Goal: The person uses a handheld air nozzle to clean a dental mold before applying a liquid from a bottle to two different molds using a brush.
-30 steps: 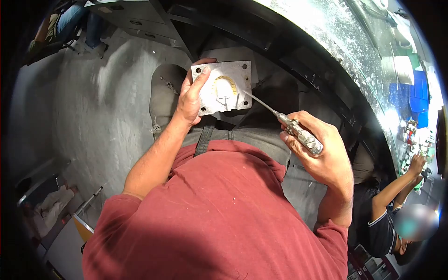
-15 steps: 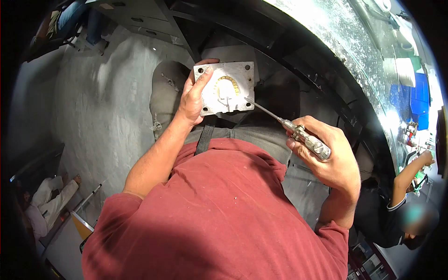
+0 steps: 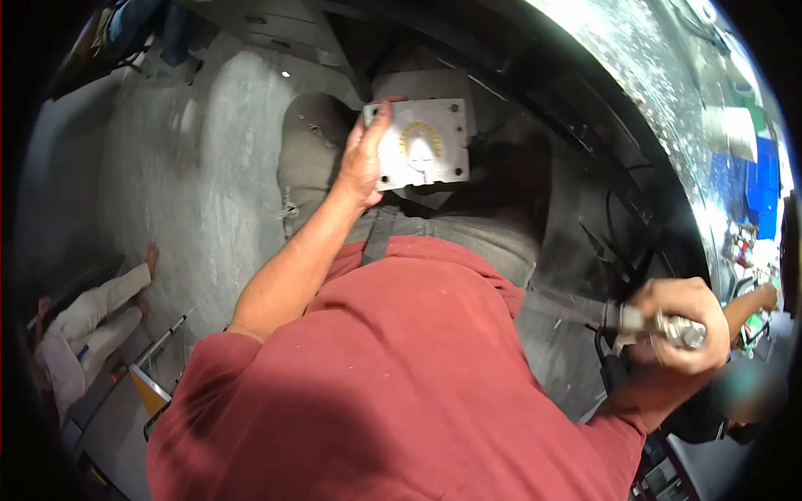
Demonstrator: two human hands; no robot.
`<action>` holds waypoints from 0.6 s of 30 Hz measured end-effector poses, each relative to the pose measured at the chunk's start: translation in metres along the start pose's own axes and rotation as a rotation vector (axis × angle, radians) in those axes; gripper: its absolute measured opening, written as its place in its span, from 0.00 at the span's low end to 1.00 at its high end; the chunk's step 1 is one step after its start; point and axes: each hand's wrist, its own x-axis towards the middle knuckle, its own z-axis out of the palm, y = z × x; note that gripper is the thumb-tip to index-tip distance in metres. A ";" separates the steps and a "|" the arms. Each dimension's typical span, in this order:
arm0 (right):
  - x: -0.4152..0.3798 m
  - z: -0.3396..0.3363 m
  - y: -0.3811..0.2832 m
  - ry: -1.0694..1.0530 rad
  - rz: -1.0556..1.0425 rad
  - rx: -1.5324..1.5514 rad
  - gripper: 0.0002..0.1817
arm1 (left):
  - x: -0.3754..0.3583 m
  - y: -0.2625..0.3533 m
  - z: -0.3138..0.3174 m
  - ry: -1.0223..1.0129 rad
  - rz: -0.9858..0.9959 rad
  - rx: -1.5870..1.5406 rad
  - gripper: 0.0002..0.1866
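Note:
My left hand [image 3: 362,164] is closed on the left edge of a flat, pale metal mould plate [image 3: 447,117], thumb on its face. The plate has holes near its corners and a horseshoe-shaped row of yellowish tooth-shaped marks [image 3: 422,129] in the middle. It is held above my lap. Far to the right, well apart from the plate, my right hand [image 3: 697,301] is wrapped round a metal air blow gun [image 3: 683,331]. Its long thin nozzle is smeared by motion and points left.
A dark-framed workbench [image 3: 668,108] with a wet, glassy top curves along the right. Blue bins [image 3: 762,188] and small items stand on it. A co-worker's arm [image 3: 752,307] reaches over the bench at far right. Another person's legs [image 3: 104,305] show at lower left.
My right hand has swung down and right with the blow gun, taking its nozzle tip away from the plate. The plate in my left hand sits slightly higher and further right in view.

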 end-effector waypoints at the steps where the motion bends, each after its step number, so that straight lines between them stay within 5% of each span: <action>1: 0.003 0.001 -0.004 0.011 0.036 -0.031 0.13 | 0.004 -0.003 -0.006 0.002 0.007 -0.013 0.26; 2: 0.008 0.002 -0.006 0.026 0.076 -0.062 0.14 | 0.009 -0.008 -0.010 -0.002 0.010 -0.028 0.27; 4: 0.024 0.006 0.008 -0.165 -0.190 0.080 0.16 | 0.016 -0.011 -0.010 -0.002 0.027 -0.042 0.27; 5: 0.035 0.018 -0.014 -0.045 0.004 -0.211 0.17 | 0.019 -0.011 -0.010 -0.031 -0.005 -0.053 0.26; 8: 0.079 0.031 -0.015 -0.228 -0.135 -0.047 0.16 | 0.026 -0.008 -0.006 -0.038 -0.031 -0.052 0.26; 9: 0.084 0.050 -0.022 0.014 -0.050 -0.232 0.17 | 0.032 -0.009 -0.009 -0.056 -0.016 -0.046 0.26; 10: 0.096 0.052 -0.029 0.012 -0.006 -0.221 0.16 | 0.035 -0.011 -0.012 -0.072 -0.007 -0.038 0.26; 12: 0.110 0.040 -0.004 -0.357 -0.376 0.319 0.13 | 0.039 -0.014 -0.016 -0.064 -0.002 -0.043 0.25; 13: 0.116 0.041 0.000 -0.378 -0.433 0.448 0.14 | 0.042 -0.019 -0.019 -0.071 0.001 -0.056 0.25; 14: 0.119 0.043 -0.008 -0.391 -0.436 0.449 0.14 | 0.043 -0.022 -0.021 -0.078 0.002 -0.070 0.25; 16: 0.123 0.048 -0.031 -0.119 -0.090 0.285 0.16 | 0.041 -0.015 -0.022 -0.050 -0.012 -0.057 0.24; 18: 0.130 0.049 -0.026 -0.201 -0.162 0.176 0.17 | 0.042 -0.018 -0.020 -0.039 -0.015 -0.012 0.24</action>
